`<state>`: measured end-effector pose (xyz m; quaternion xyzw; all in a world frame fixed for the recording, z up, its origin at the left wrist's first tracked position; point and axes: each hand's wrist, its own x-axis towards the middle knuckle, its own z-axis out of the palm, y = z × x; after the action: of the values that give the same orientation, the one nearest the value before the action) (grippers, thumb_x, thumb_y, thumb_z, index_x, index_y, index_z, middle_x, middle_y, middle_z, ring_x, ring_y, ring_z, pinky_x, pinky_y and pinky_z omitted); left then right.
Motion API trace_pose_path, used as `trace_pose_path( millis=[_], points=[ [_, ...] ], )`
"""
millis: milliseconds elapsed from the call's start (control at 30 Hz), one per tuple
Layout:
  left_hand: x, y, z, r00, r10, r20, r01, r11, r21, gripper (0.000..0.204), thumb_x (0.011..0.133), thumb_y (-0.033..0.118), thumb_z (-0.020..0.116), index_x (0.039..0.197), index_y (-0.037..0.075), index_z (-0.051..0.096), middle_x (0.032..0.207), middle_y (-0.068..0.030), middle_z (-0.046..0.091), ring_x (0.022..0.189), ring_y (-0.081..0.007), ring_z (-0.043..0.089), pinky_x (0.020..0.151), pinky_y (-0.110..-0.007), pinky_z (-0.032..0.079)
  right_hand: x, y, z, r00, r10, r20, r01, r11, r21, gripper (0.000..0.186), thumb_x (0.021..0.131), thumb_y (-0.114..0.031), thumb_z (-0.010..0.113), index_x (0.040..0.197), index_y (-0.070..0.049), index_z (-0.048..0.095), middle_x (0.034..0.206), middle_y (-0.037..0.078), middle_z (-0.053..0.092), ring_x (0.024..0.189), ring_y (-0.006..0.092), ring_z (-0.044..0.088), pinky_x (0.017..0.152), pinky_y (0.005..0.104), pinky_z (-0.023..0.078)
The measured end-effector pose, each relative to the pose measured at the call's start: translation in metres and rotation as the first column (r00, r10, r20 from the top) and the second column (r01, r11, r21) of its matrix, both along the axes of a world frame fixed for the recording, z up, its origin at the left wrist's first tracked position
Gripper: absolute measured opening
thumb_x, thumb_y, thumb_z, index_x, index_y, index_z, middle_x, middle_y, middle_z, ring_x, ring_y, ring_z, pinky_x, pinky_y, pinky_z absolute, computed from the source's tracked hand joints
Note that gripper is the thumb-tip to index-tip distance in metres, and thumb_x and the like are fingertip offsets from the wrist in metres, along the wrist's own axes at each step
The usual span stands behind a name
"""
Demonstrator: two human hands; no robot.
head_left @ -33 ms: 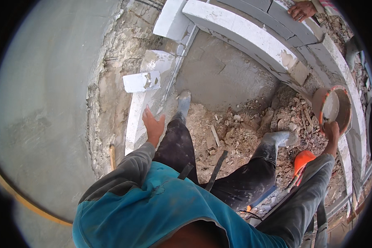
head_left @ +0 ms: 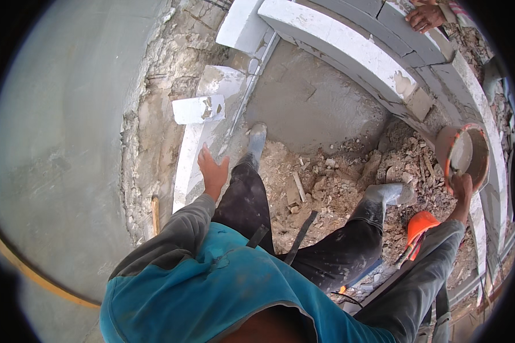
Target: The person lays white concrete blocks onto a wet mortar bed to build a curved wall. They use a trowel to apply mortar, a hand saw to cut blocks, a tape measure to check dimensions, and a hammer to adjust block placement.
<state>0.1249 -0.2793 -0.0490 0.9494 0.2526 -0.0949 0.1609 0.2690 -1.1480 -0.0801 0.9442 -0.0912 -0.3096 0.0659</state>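
Your left hand (head_left: 213, 172) was empty, fingers spread; your right hand (head_left: 462, 186) gripped the round orange-rimmed bucket (head_left: 445, 146), tilted beside the curved white-topped block wall (head_left: 483, 110). Smooth grey mortar (head_left: 309, 103) covered the far ground; loose brown rubble (head_left: 340, 182) lay uncovered nearer you.

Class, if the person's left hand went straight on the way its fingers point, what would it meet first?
The left hand would probably meet the small white block piece first, though depth is unclear and it might pass above.

- This is a building site.
- Big gray blocks (head_left: 406, 28) make low walls (head_left: 326, 31).
- Broken rubble (head_left: 326, 200) lies about.
- The bucket (head_left: 447, 144) looks all mucky.
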Motion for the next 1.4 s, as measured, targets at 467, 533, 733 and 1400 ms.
trace_pose_path(
  millis=[467, 533, 733, 1400],
  points=[
    [0.028, 0.165, -0.018, 0.957, 0.29, 0.015, -0.29, 0.949, 0.124, 0.088, 0.089, 0.042, 0.063, 0.147, -0.011, 0.023, 0.149, -0.0335, 0.031, 0.14, -0.0467, 0.026, 0.117, -0.049, 0.018, -0.086, 0.266, 0.199, 0.712, -0.647, 0.272, 0.425, 0.706, 0.567, 0.053, 0.079, -0.013, 0.063, 0.128, 0.003, 0.051, 0.104, 0.013, 0.061, 0.092, 0.0209, 0.058, 0.083, 0.0329, 0.049],
    [0.036, 0.18, -0.024, 0.948, 0.317, 0.035, -0.319, 0.944, 0.081, 0.086, 0.092, 0.046, 0.056, 0.146, -0.014, 0.026, 0.148, -0.0355, 0.032, 0.141, -0.0476, 0.025, 0.118, -0.049, 0.017, -0.092, 0.306, 0.181, 0.748, -0.605, 0.275, 0.315, 0.687, 0.654, 0.053, 0.079, -0.006, 0.063, 0.129, 0.004, 0.049, 0.104, 0.01, 0.059, 0.092, 0.0191, 0.058, 0.083, 0.0306, 0.049],
    [0.005, 0.27, -0.111, 0.788, 0.599, 0.141, -0.595, 0.8, -0.073, 0.076, 0.096, 0.043, 0.047, 0.142, -0.015, 0.032, 0.146, -0.038, 0.032, 0.14, -0.0468, 0.028, 0.117, -0.048, 0.018, -0.019, 0.533, 0.043, 0.916, -0.396, -0.07, 0.21, 0.324, 0.922, 0.046, 0.078, 0.002, 0.066, 0.123, -0.001, 0.055, 0.102, 0.003, 0.056, 0.092, 0.0111, 0.052, 0.083, 0.0258, 0.045],
    [0.009, 0.26, -0.193, 0.805, 0.537, -0.251, -0.566, 0.823, -0.054, 0.071, 0.091, 0.03, 0.057, 0.151, 0.012, 0.024, 0.154, -0.0203, 0.015, 0.141, -0.0392, 0.011, 0.111, -0.059, 0.006, 0.107, 0.827, -0.21, 0.927, 0.31, 0.212, -0.375, 0.735, 0.565, 0.054, 0.075, -0.005, 0.063, 0.127, -0.001, 0.049, 0.111, 0.022, 0.053, 0.094, 0.0408, 0.063, 0.082, 0.0464, 0.053]
  ],
)
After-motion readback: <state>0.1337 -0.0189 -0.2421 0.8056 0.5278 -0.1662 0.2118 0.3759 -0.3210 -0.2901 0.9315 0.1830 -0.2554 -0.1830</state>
